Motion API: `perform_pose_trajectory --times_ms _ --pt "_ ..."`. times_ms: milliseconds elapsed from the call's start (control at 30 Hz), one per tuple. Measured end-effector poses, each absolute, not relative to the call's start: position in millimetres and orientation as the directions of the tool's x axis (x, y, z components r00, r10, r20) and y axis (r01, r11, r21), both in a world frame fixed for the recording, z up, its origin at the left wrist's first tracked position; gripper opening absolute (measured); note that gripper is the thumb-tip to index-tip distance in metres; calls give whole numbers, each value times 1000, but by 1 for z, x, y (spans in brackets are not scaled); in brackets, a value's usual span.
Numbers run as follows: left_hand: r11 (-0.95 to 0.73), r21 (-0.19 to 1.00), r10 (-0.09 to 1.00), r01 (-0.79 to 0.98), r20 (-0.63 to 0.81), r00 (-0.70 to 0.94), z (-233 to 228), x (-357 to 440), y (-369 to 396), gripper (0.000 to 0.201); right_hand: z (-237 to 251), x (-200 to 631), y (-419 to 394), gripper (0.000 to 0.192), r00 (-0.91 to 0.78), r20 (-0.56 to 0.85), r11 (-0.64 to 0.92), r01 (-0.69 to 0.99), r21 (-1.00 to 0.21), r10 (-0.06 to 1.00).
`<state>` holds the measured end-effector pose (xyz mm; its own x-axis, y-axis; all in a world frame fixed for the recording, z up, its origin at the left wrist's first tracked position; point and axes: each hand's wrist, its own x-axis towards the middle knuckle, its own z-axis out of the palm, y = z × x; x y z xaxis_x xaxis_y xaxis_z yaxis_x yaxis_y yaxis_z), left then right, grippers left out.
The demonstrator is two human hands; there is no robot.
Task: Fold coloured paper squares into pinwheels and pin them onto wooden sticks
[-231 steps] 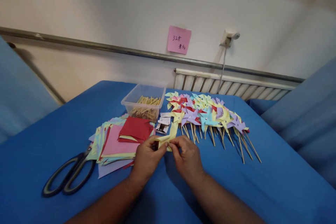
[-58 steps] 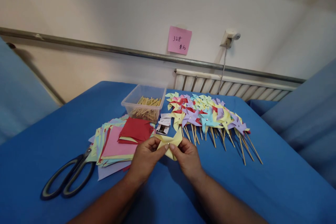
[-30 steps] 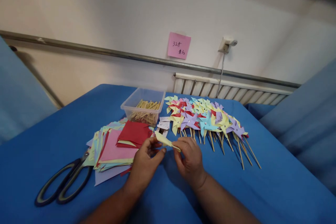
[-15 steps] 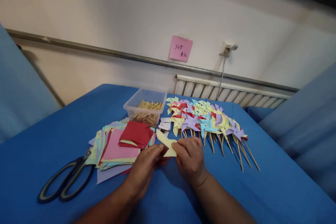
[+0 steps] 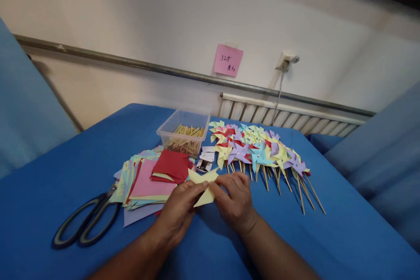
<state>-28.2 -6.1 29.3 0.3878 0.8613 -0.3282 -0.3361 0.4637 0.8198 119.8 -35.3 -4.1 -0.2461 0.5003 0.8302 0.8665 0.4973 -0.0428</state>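
Both my hands hold a pale yellow paper piece (image 5: 203,187), partly folded into pinwheel blades, just above the blue table (image 5: 341,236). My left hand (image 5: 180,209) pinches its left side with thumb and fingers. My right hand (image 5: 234,201) pinches its right side at the centre. Directly left of my hands lies a stack of coloured paper squares (image 5: 147,181) with red ones on top. A row of finished pinwheels on sticks (image 5: 259,151) lies beyond my right hand.
Black-handled scissors (image 5: 85,221) lie at the left of the paper stack. A clear plastic box of wooden sticks (image 5: 183,133) stands behind the stack, with small white packets (image 5: 205,159) beside it. A pink note (image 5: 228,60) hangs on the wall.
The yellow piece has been turned and folded between my hands, going from a narrow strip to a spread, bladed shape. My hands stayed in the same spot; the view shifted slightly.
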Motion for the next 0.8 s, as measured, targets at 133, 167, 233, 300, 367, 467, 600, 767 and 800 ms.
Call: perform_pose_trajectory --times_ms 133,167,233,300,367,467,600,767,800 --pt "421 832 892 -362 -306 333 27 -30 1 22 -3 118 -35 30 -266 788 512 856 -72 555" --pt "417 829 893 -372 -298 338 27 -30 3 19 -3 118 -36 32 -278 769 520 850 -82 575" --pt "425 821 887 -380 -294 355 27 -31 6 15 -2 118 -37 37 -305 729 536 838 -100 613" --pt "429 820 888 -379 -306 343 27 -30 8 19 -1 117 -38 40 -323 700 549 827 -118 637" --pt "427 824 893 -372 -320 315 25 -31 10 25 0 117 -39 42 -332 685 563 815 -139 649" --pt "418 838 898 -351 -323 299 20 -31 11 30 1 117 -40 37 -321 703 588 791 -169 634" --pt "397 868 900 -298 -304 314 10 -30 9 29 -1 118 -40 22 -258 769 619 755 -217 585" --pt "434 874 873 -216 -350 340 -1 -22 3 32 -3 124 -40 21 -78 836 621 708 -337 543" --pt "441 873 869 -207 -357 342 -3 -21 2 33 -4 126 -39 22 -32 838 612 699 -370 544"
